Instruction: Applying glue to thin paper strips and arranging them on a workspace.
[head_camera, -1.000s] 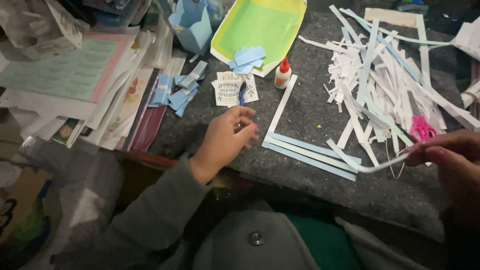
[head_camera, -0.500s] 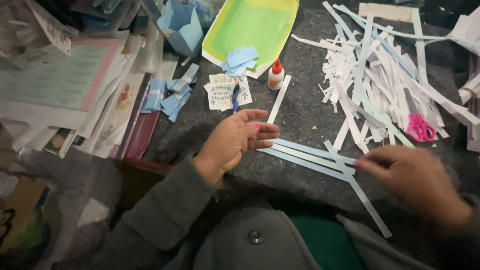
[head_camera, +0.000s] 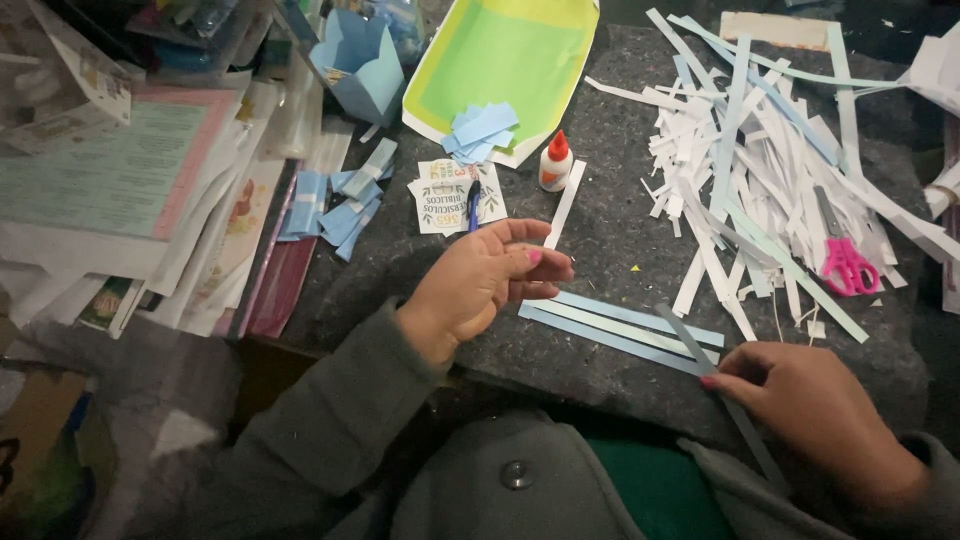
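Right hand (head_camera: 810, 405) pressing fingertips down on a long pale strip (head_camera: 712, 368), grip flat rather than pinching, so pinning the paper against the worktop, not lifting it. Left hand (head_camera: 485, 280) hovering loosely open with fingers half curled, holding nothing, just left of a row of three light blue and white strips (head_camera: 610, 325) lying side by side. Pinned strip running on a diagonal from upper left to lower right, upper end crossing the right end of that row, lower end passing under the right palm toward the near edge; right hand therefore the nearer one, already on it, with the left hand well apart across the row. Beneath everything, a dark grey felt-covered worktop (head_camera: 620, 230). Across the far right, a large tangled heap of white and pale blue paper strips (head_camera: 760, 150), pink-handled scissors (head_camera: 848, 262) lying in it. At the far middle, a green and yellow sheet (head_camera: 500, 55) with small blue scraps on its near edge. On the left, a stack of printed papers (head_camera: 120, 160). Near the centre, small printed cards (head_camera: 445, 190) with a blue pen across them, and a small white glue bottle (head_camera: 555, 162) with an orange cap standing upright.
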